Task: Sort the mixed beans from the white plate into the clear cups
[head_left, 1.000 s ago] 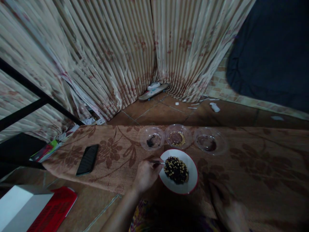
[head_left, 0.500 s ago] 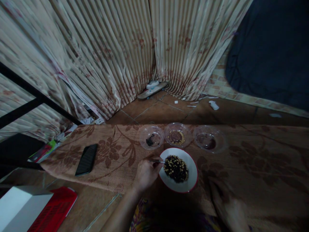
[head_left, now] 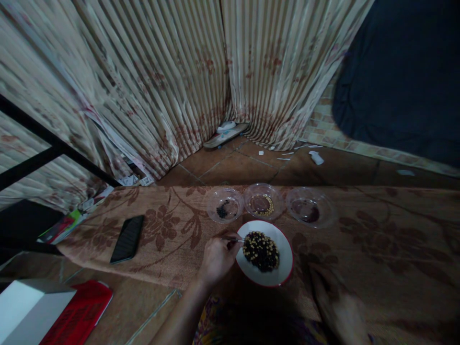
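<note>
My left hand (head_left: 218, 256) is closed on slim metal tweezers (head_left: 233, 239), pinched between thumb and fingers. Their tip reaches over the left rim of a white bowl with a red edge (head_left: 285, 261), at the side of a pile of mixed black and yellow beans (head_left: 261, 251). Right of the bowl, my right hand (head_left: 336, 299) rests low on the cloth in shadow, fingers loosely stretched, nothing visible in it. Behind the bowl stand three clear plastic bowls: one with black beans (head_left: 222, 211), one with yellow beans (head_left: 268, 206), one with dark reddish beans (head_left: 313, 214).
A brown floral cloth (head_left: 172, 258) covers the low table. On its left part lies a black phone (head_left: 127, 238). A white box (head_left: 32, 306) and a red bag (head_left: 84, 311) are on the floor at left. Striped curtains (head_left: 179, 72) hang behind, near a skateboard (head_left: 224, 136).
The view has shifted very slightly. Both hands, the tweezers and the bowls stay practically where they were.
</note>
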The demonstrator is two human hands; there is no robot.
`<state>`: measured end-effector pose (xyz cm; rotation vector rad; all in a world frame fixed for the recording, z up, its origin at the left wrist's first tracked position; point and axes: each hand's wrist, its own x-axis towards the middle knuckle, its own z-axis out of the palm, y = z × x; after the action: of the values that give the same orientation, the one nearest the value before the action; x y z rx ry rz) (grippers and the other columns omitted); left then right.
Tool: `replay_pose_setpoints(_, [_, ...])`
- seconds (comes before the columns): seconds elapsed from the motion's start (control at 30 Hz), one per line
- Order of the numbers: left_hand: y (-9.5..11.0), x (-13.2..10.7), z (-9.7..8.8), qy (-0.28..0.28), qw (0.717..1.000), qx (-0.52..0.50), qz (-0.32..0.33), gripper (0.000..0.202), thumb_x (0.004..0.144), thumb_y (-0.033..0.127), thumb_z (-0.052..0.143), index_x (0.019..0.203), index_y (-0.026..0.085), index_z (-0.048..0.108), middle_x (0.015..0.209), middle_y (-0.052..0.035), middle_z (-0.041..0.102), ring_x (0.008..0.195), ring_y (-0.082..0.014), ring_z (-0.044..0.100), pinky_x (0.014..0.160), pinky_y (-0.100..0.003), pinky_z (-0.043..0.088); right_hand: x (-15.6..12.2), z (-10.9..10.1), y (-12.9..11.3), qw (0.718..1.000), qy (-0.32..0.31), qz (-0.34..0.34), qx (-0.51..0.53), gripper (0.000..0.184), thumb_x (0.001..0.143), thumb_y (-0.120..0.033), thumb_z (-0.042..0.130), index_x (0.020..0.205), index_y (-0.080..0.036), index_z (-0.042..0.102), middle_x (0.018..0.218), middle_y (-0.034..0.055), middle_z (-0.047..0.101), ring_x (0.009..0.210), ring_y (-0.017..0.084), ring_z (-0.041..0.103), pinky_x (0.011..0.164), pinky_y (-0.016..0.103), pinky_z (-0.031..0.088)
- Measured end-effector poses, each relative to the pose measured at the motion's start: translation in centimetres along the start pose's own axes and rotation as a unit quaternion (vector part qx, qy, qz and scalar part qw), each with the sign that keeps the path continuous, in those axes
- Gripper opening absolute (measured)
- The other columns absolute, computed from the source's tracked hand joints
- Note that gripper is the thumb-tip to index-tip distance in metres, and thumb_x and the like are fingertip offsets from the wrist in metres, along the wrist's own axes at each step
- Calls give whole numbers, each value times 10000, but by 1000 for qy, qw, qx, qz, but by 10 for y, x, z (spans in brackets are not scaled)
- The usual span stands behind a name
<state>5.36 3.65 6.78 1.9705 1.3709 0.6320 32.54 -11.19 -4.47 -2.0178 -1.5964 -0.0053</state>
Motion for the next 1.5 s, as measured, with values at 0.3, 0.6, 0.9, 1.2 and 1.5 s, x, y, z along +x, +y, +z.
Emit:
replay_pose_setpoints(0.3, [-3,1,2,1,1000,-3,-6,165,911,280,604,890,253,766,926,18,788,838,-148,735,759,-220,522,0,1,0,1000,6,3,3,413,1014,-432,350,1079,-220,698,1095,77,750,795,190,751,661,266,587])
replay_pose_setpoints(0.6, [1,0,0,-9,999,34,-15,169,916,309,607,898,237,758,898,-2,789,792,-158,730,765,-235,523,2,0,-2,1000,11,13,15,401,1007,-429,362,1069,-228,703,1083,70,755,819,195,753,641,264,579])
replay_pose_setpoints(0.9, [-2,1,3,-2,999,46,-5,159,921,279,607,913,244,762,937,8,791,861,-171,742,789,-241,515,2,-2,-5,1000,15,16,16,389,1001,-417,377,1066,-230,712,1081,71,756,807,186,751,640,254,578])
replay_pose_setpoints(1.2, [-3,1,4,-1,999,43,1,180,927,287,590,896,250,764,934,7,787,845,-159,734,764,-231,520,-1,3,0,1000,2,11,5,400,1007,-400,351,1086,-231,704,1090,78,754,822,198,751,646,272,576])
replay_pose_setpoints(1.5, [2,-1,-2,19,999,-41,-6,159,888,268,628,886,253,786,891,10,778,770,-147,721,714,-225,521,-1,1,1,1000,4,-11,-2,408,1016,-395,339,1101,-225,699,1090,71,752,804,190,756,616,257,584])
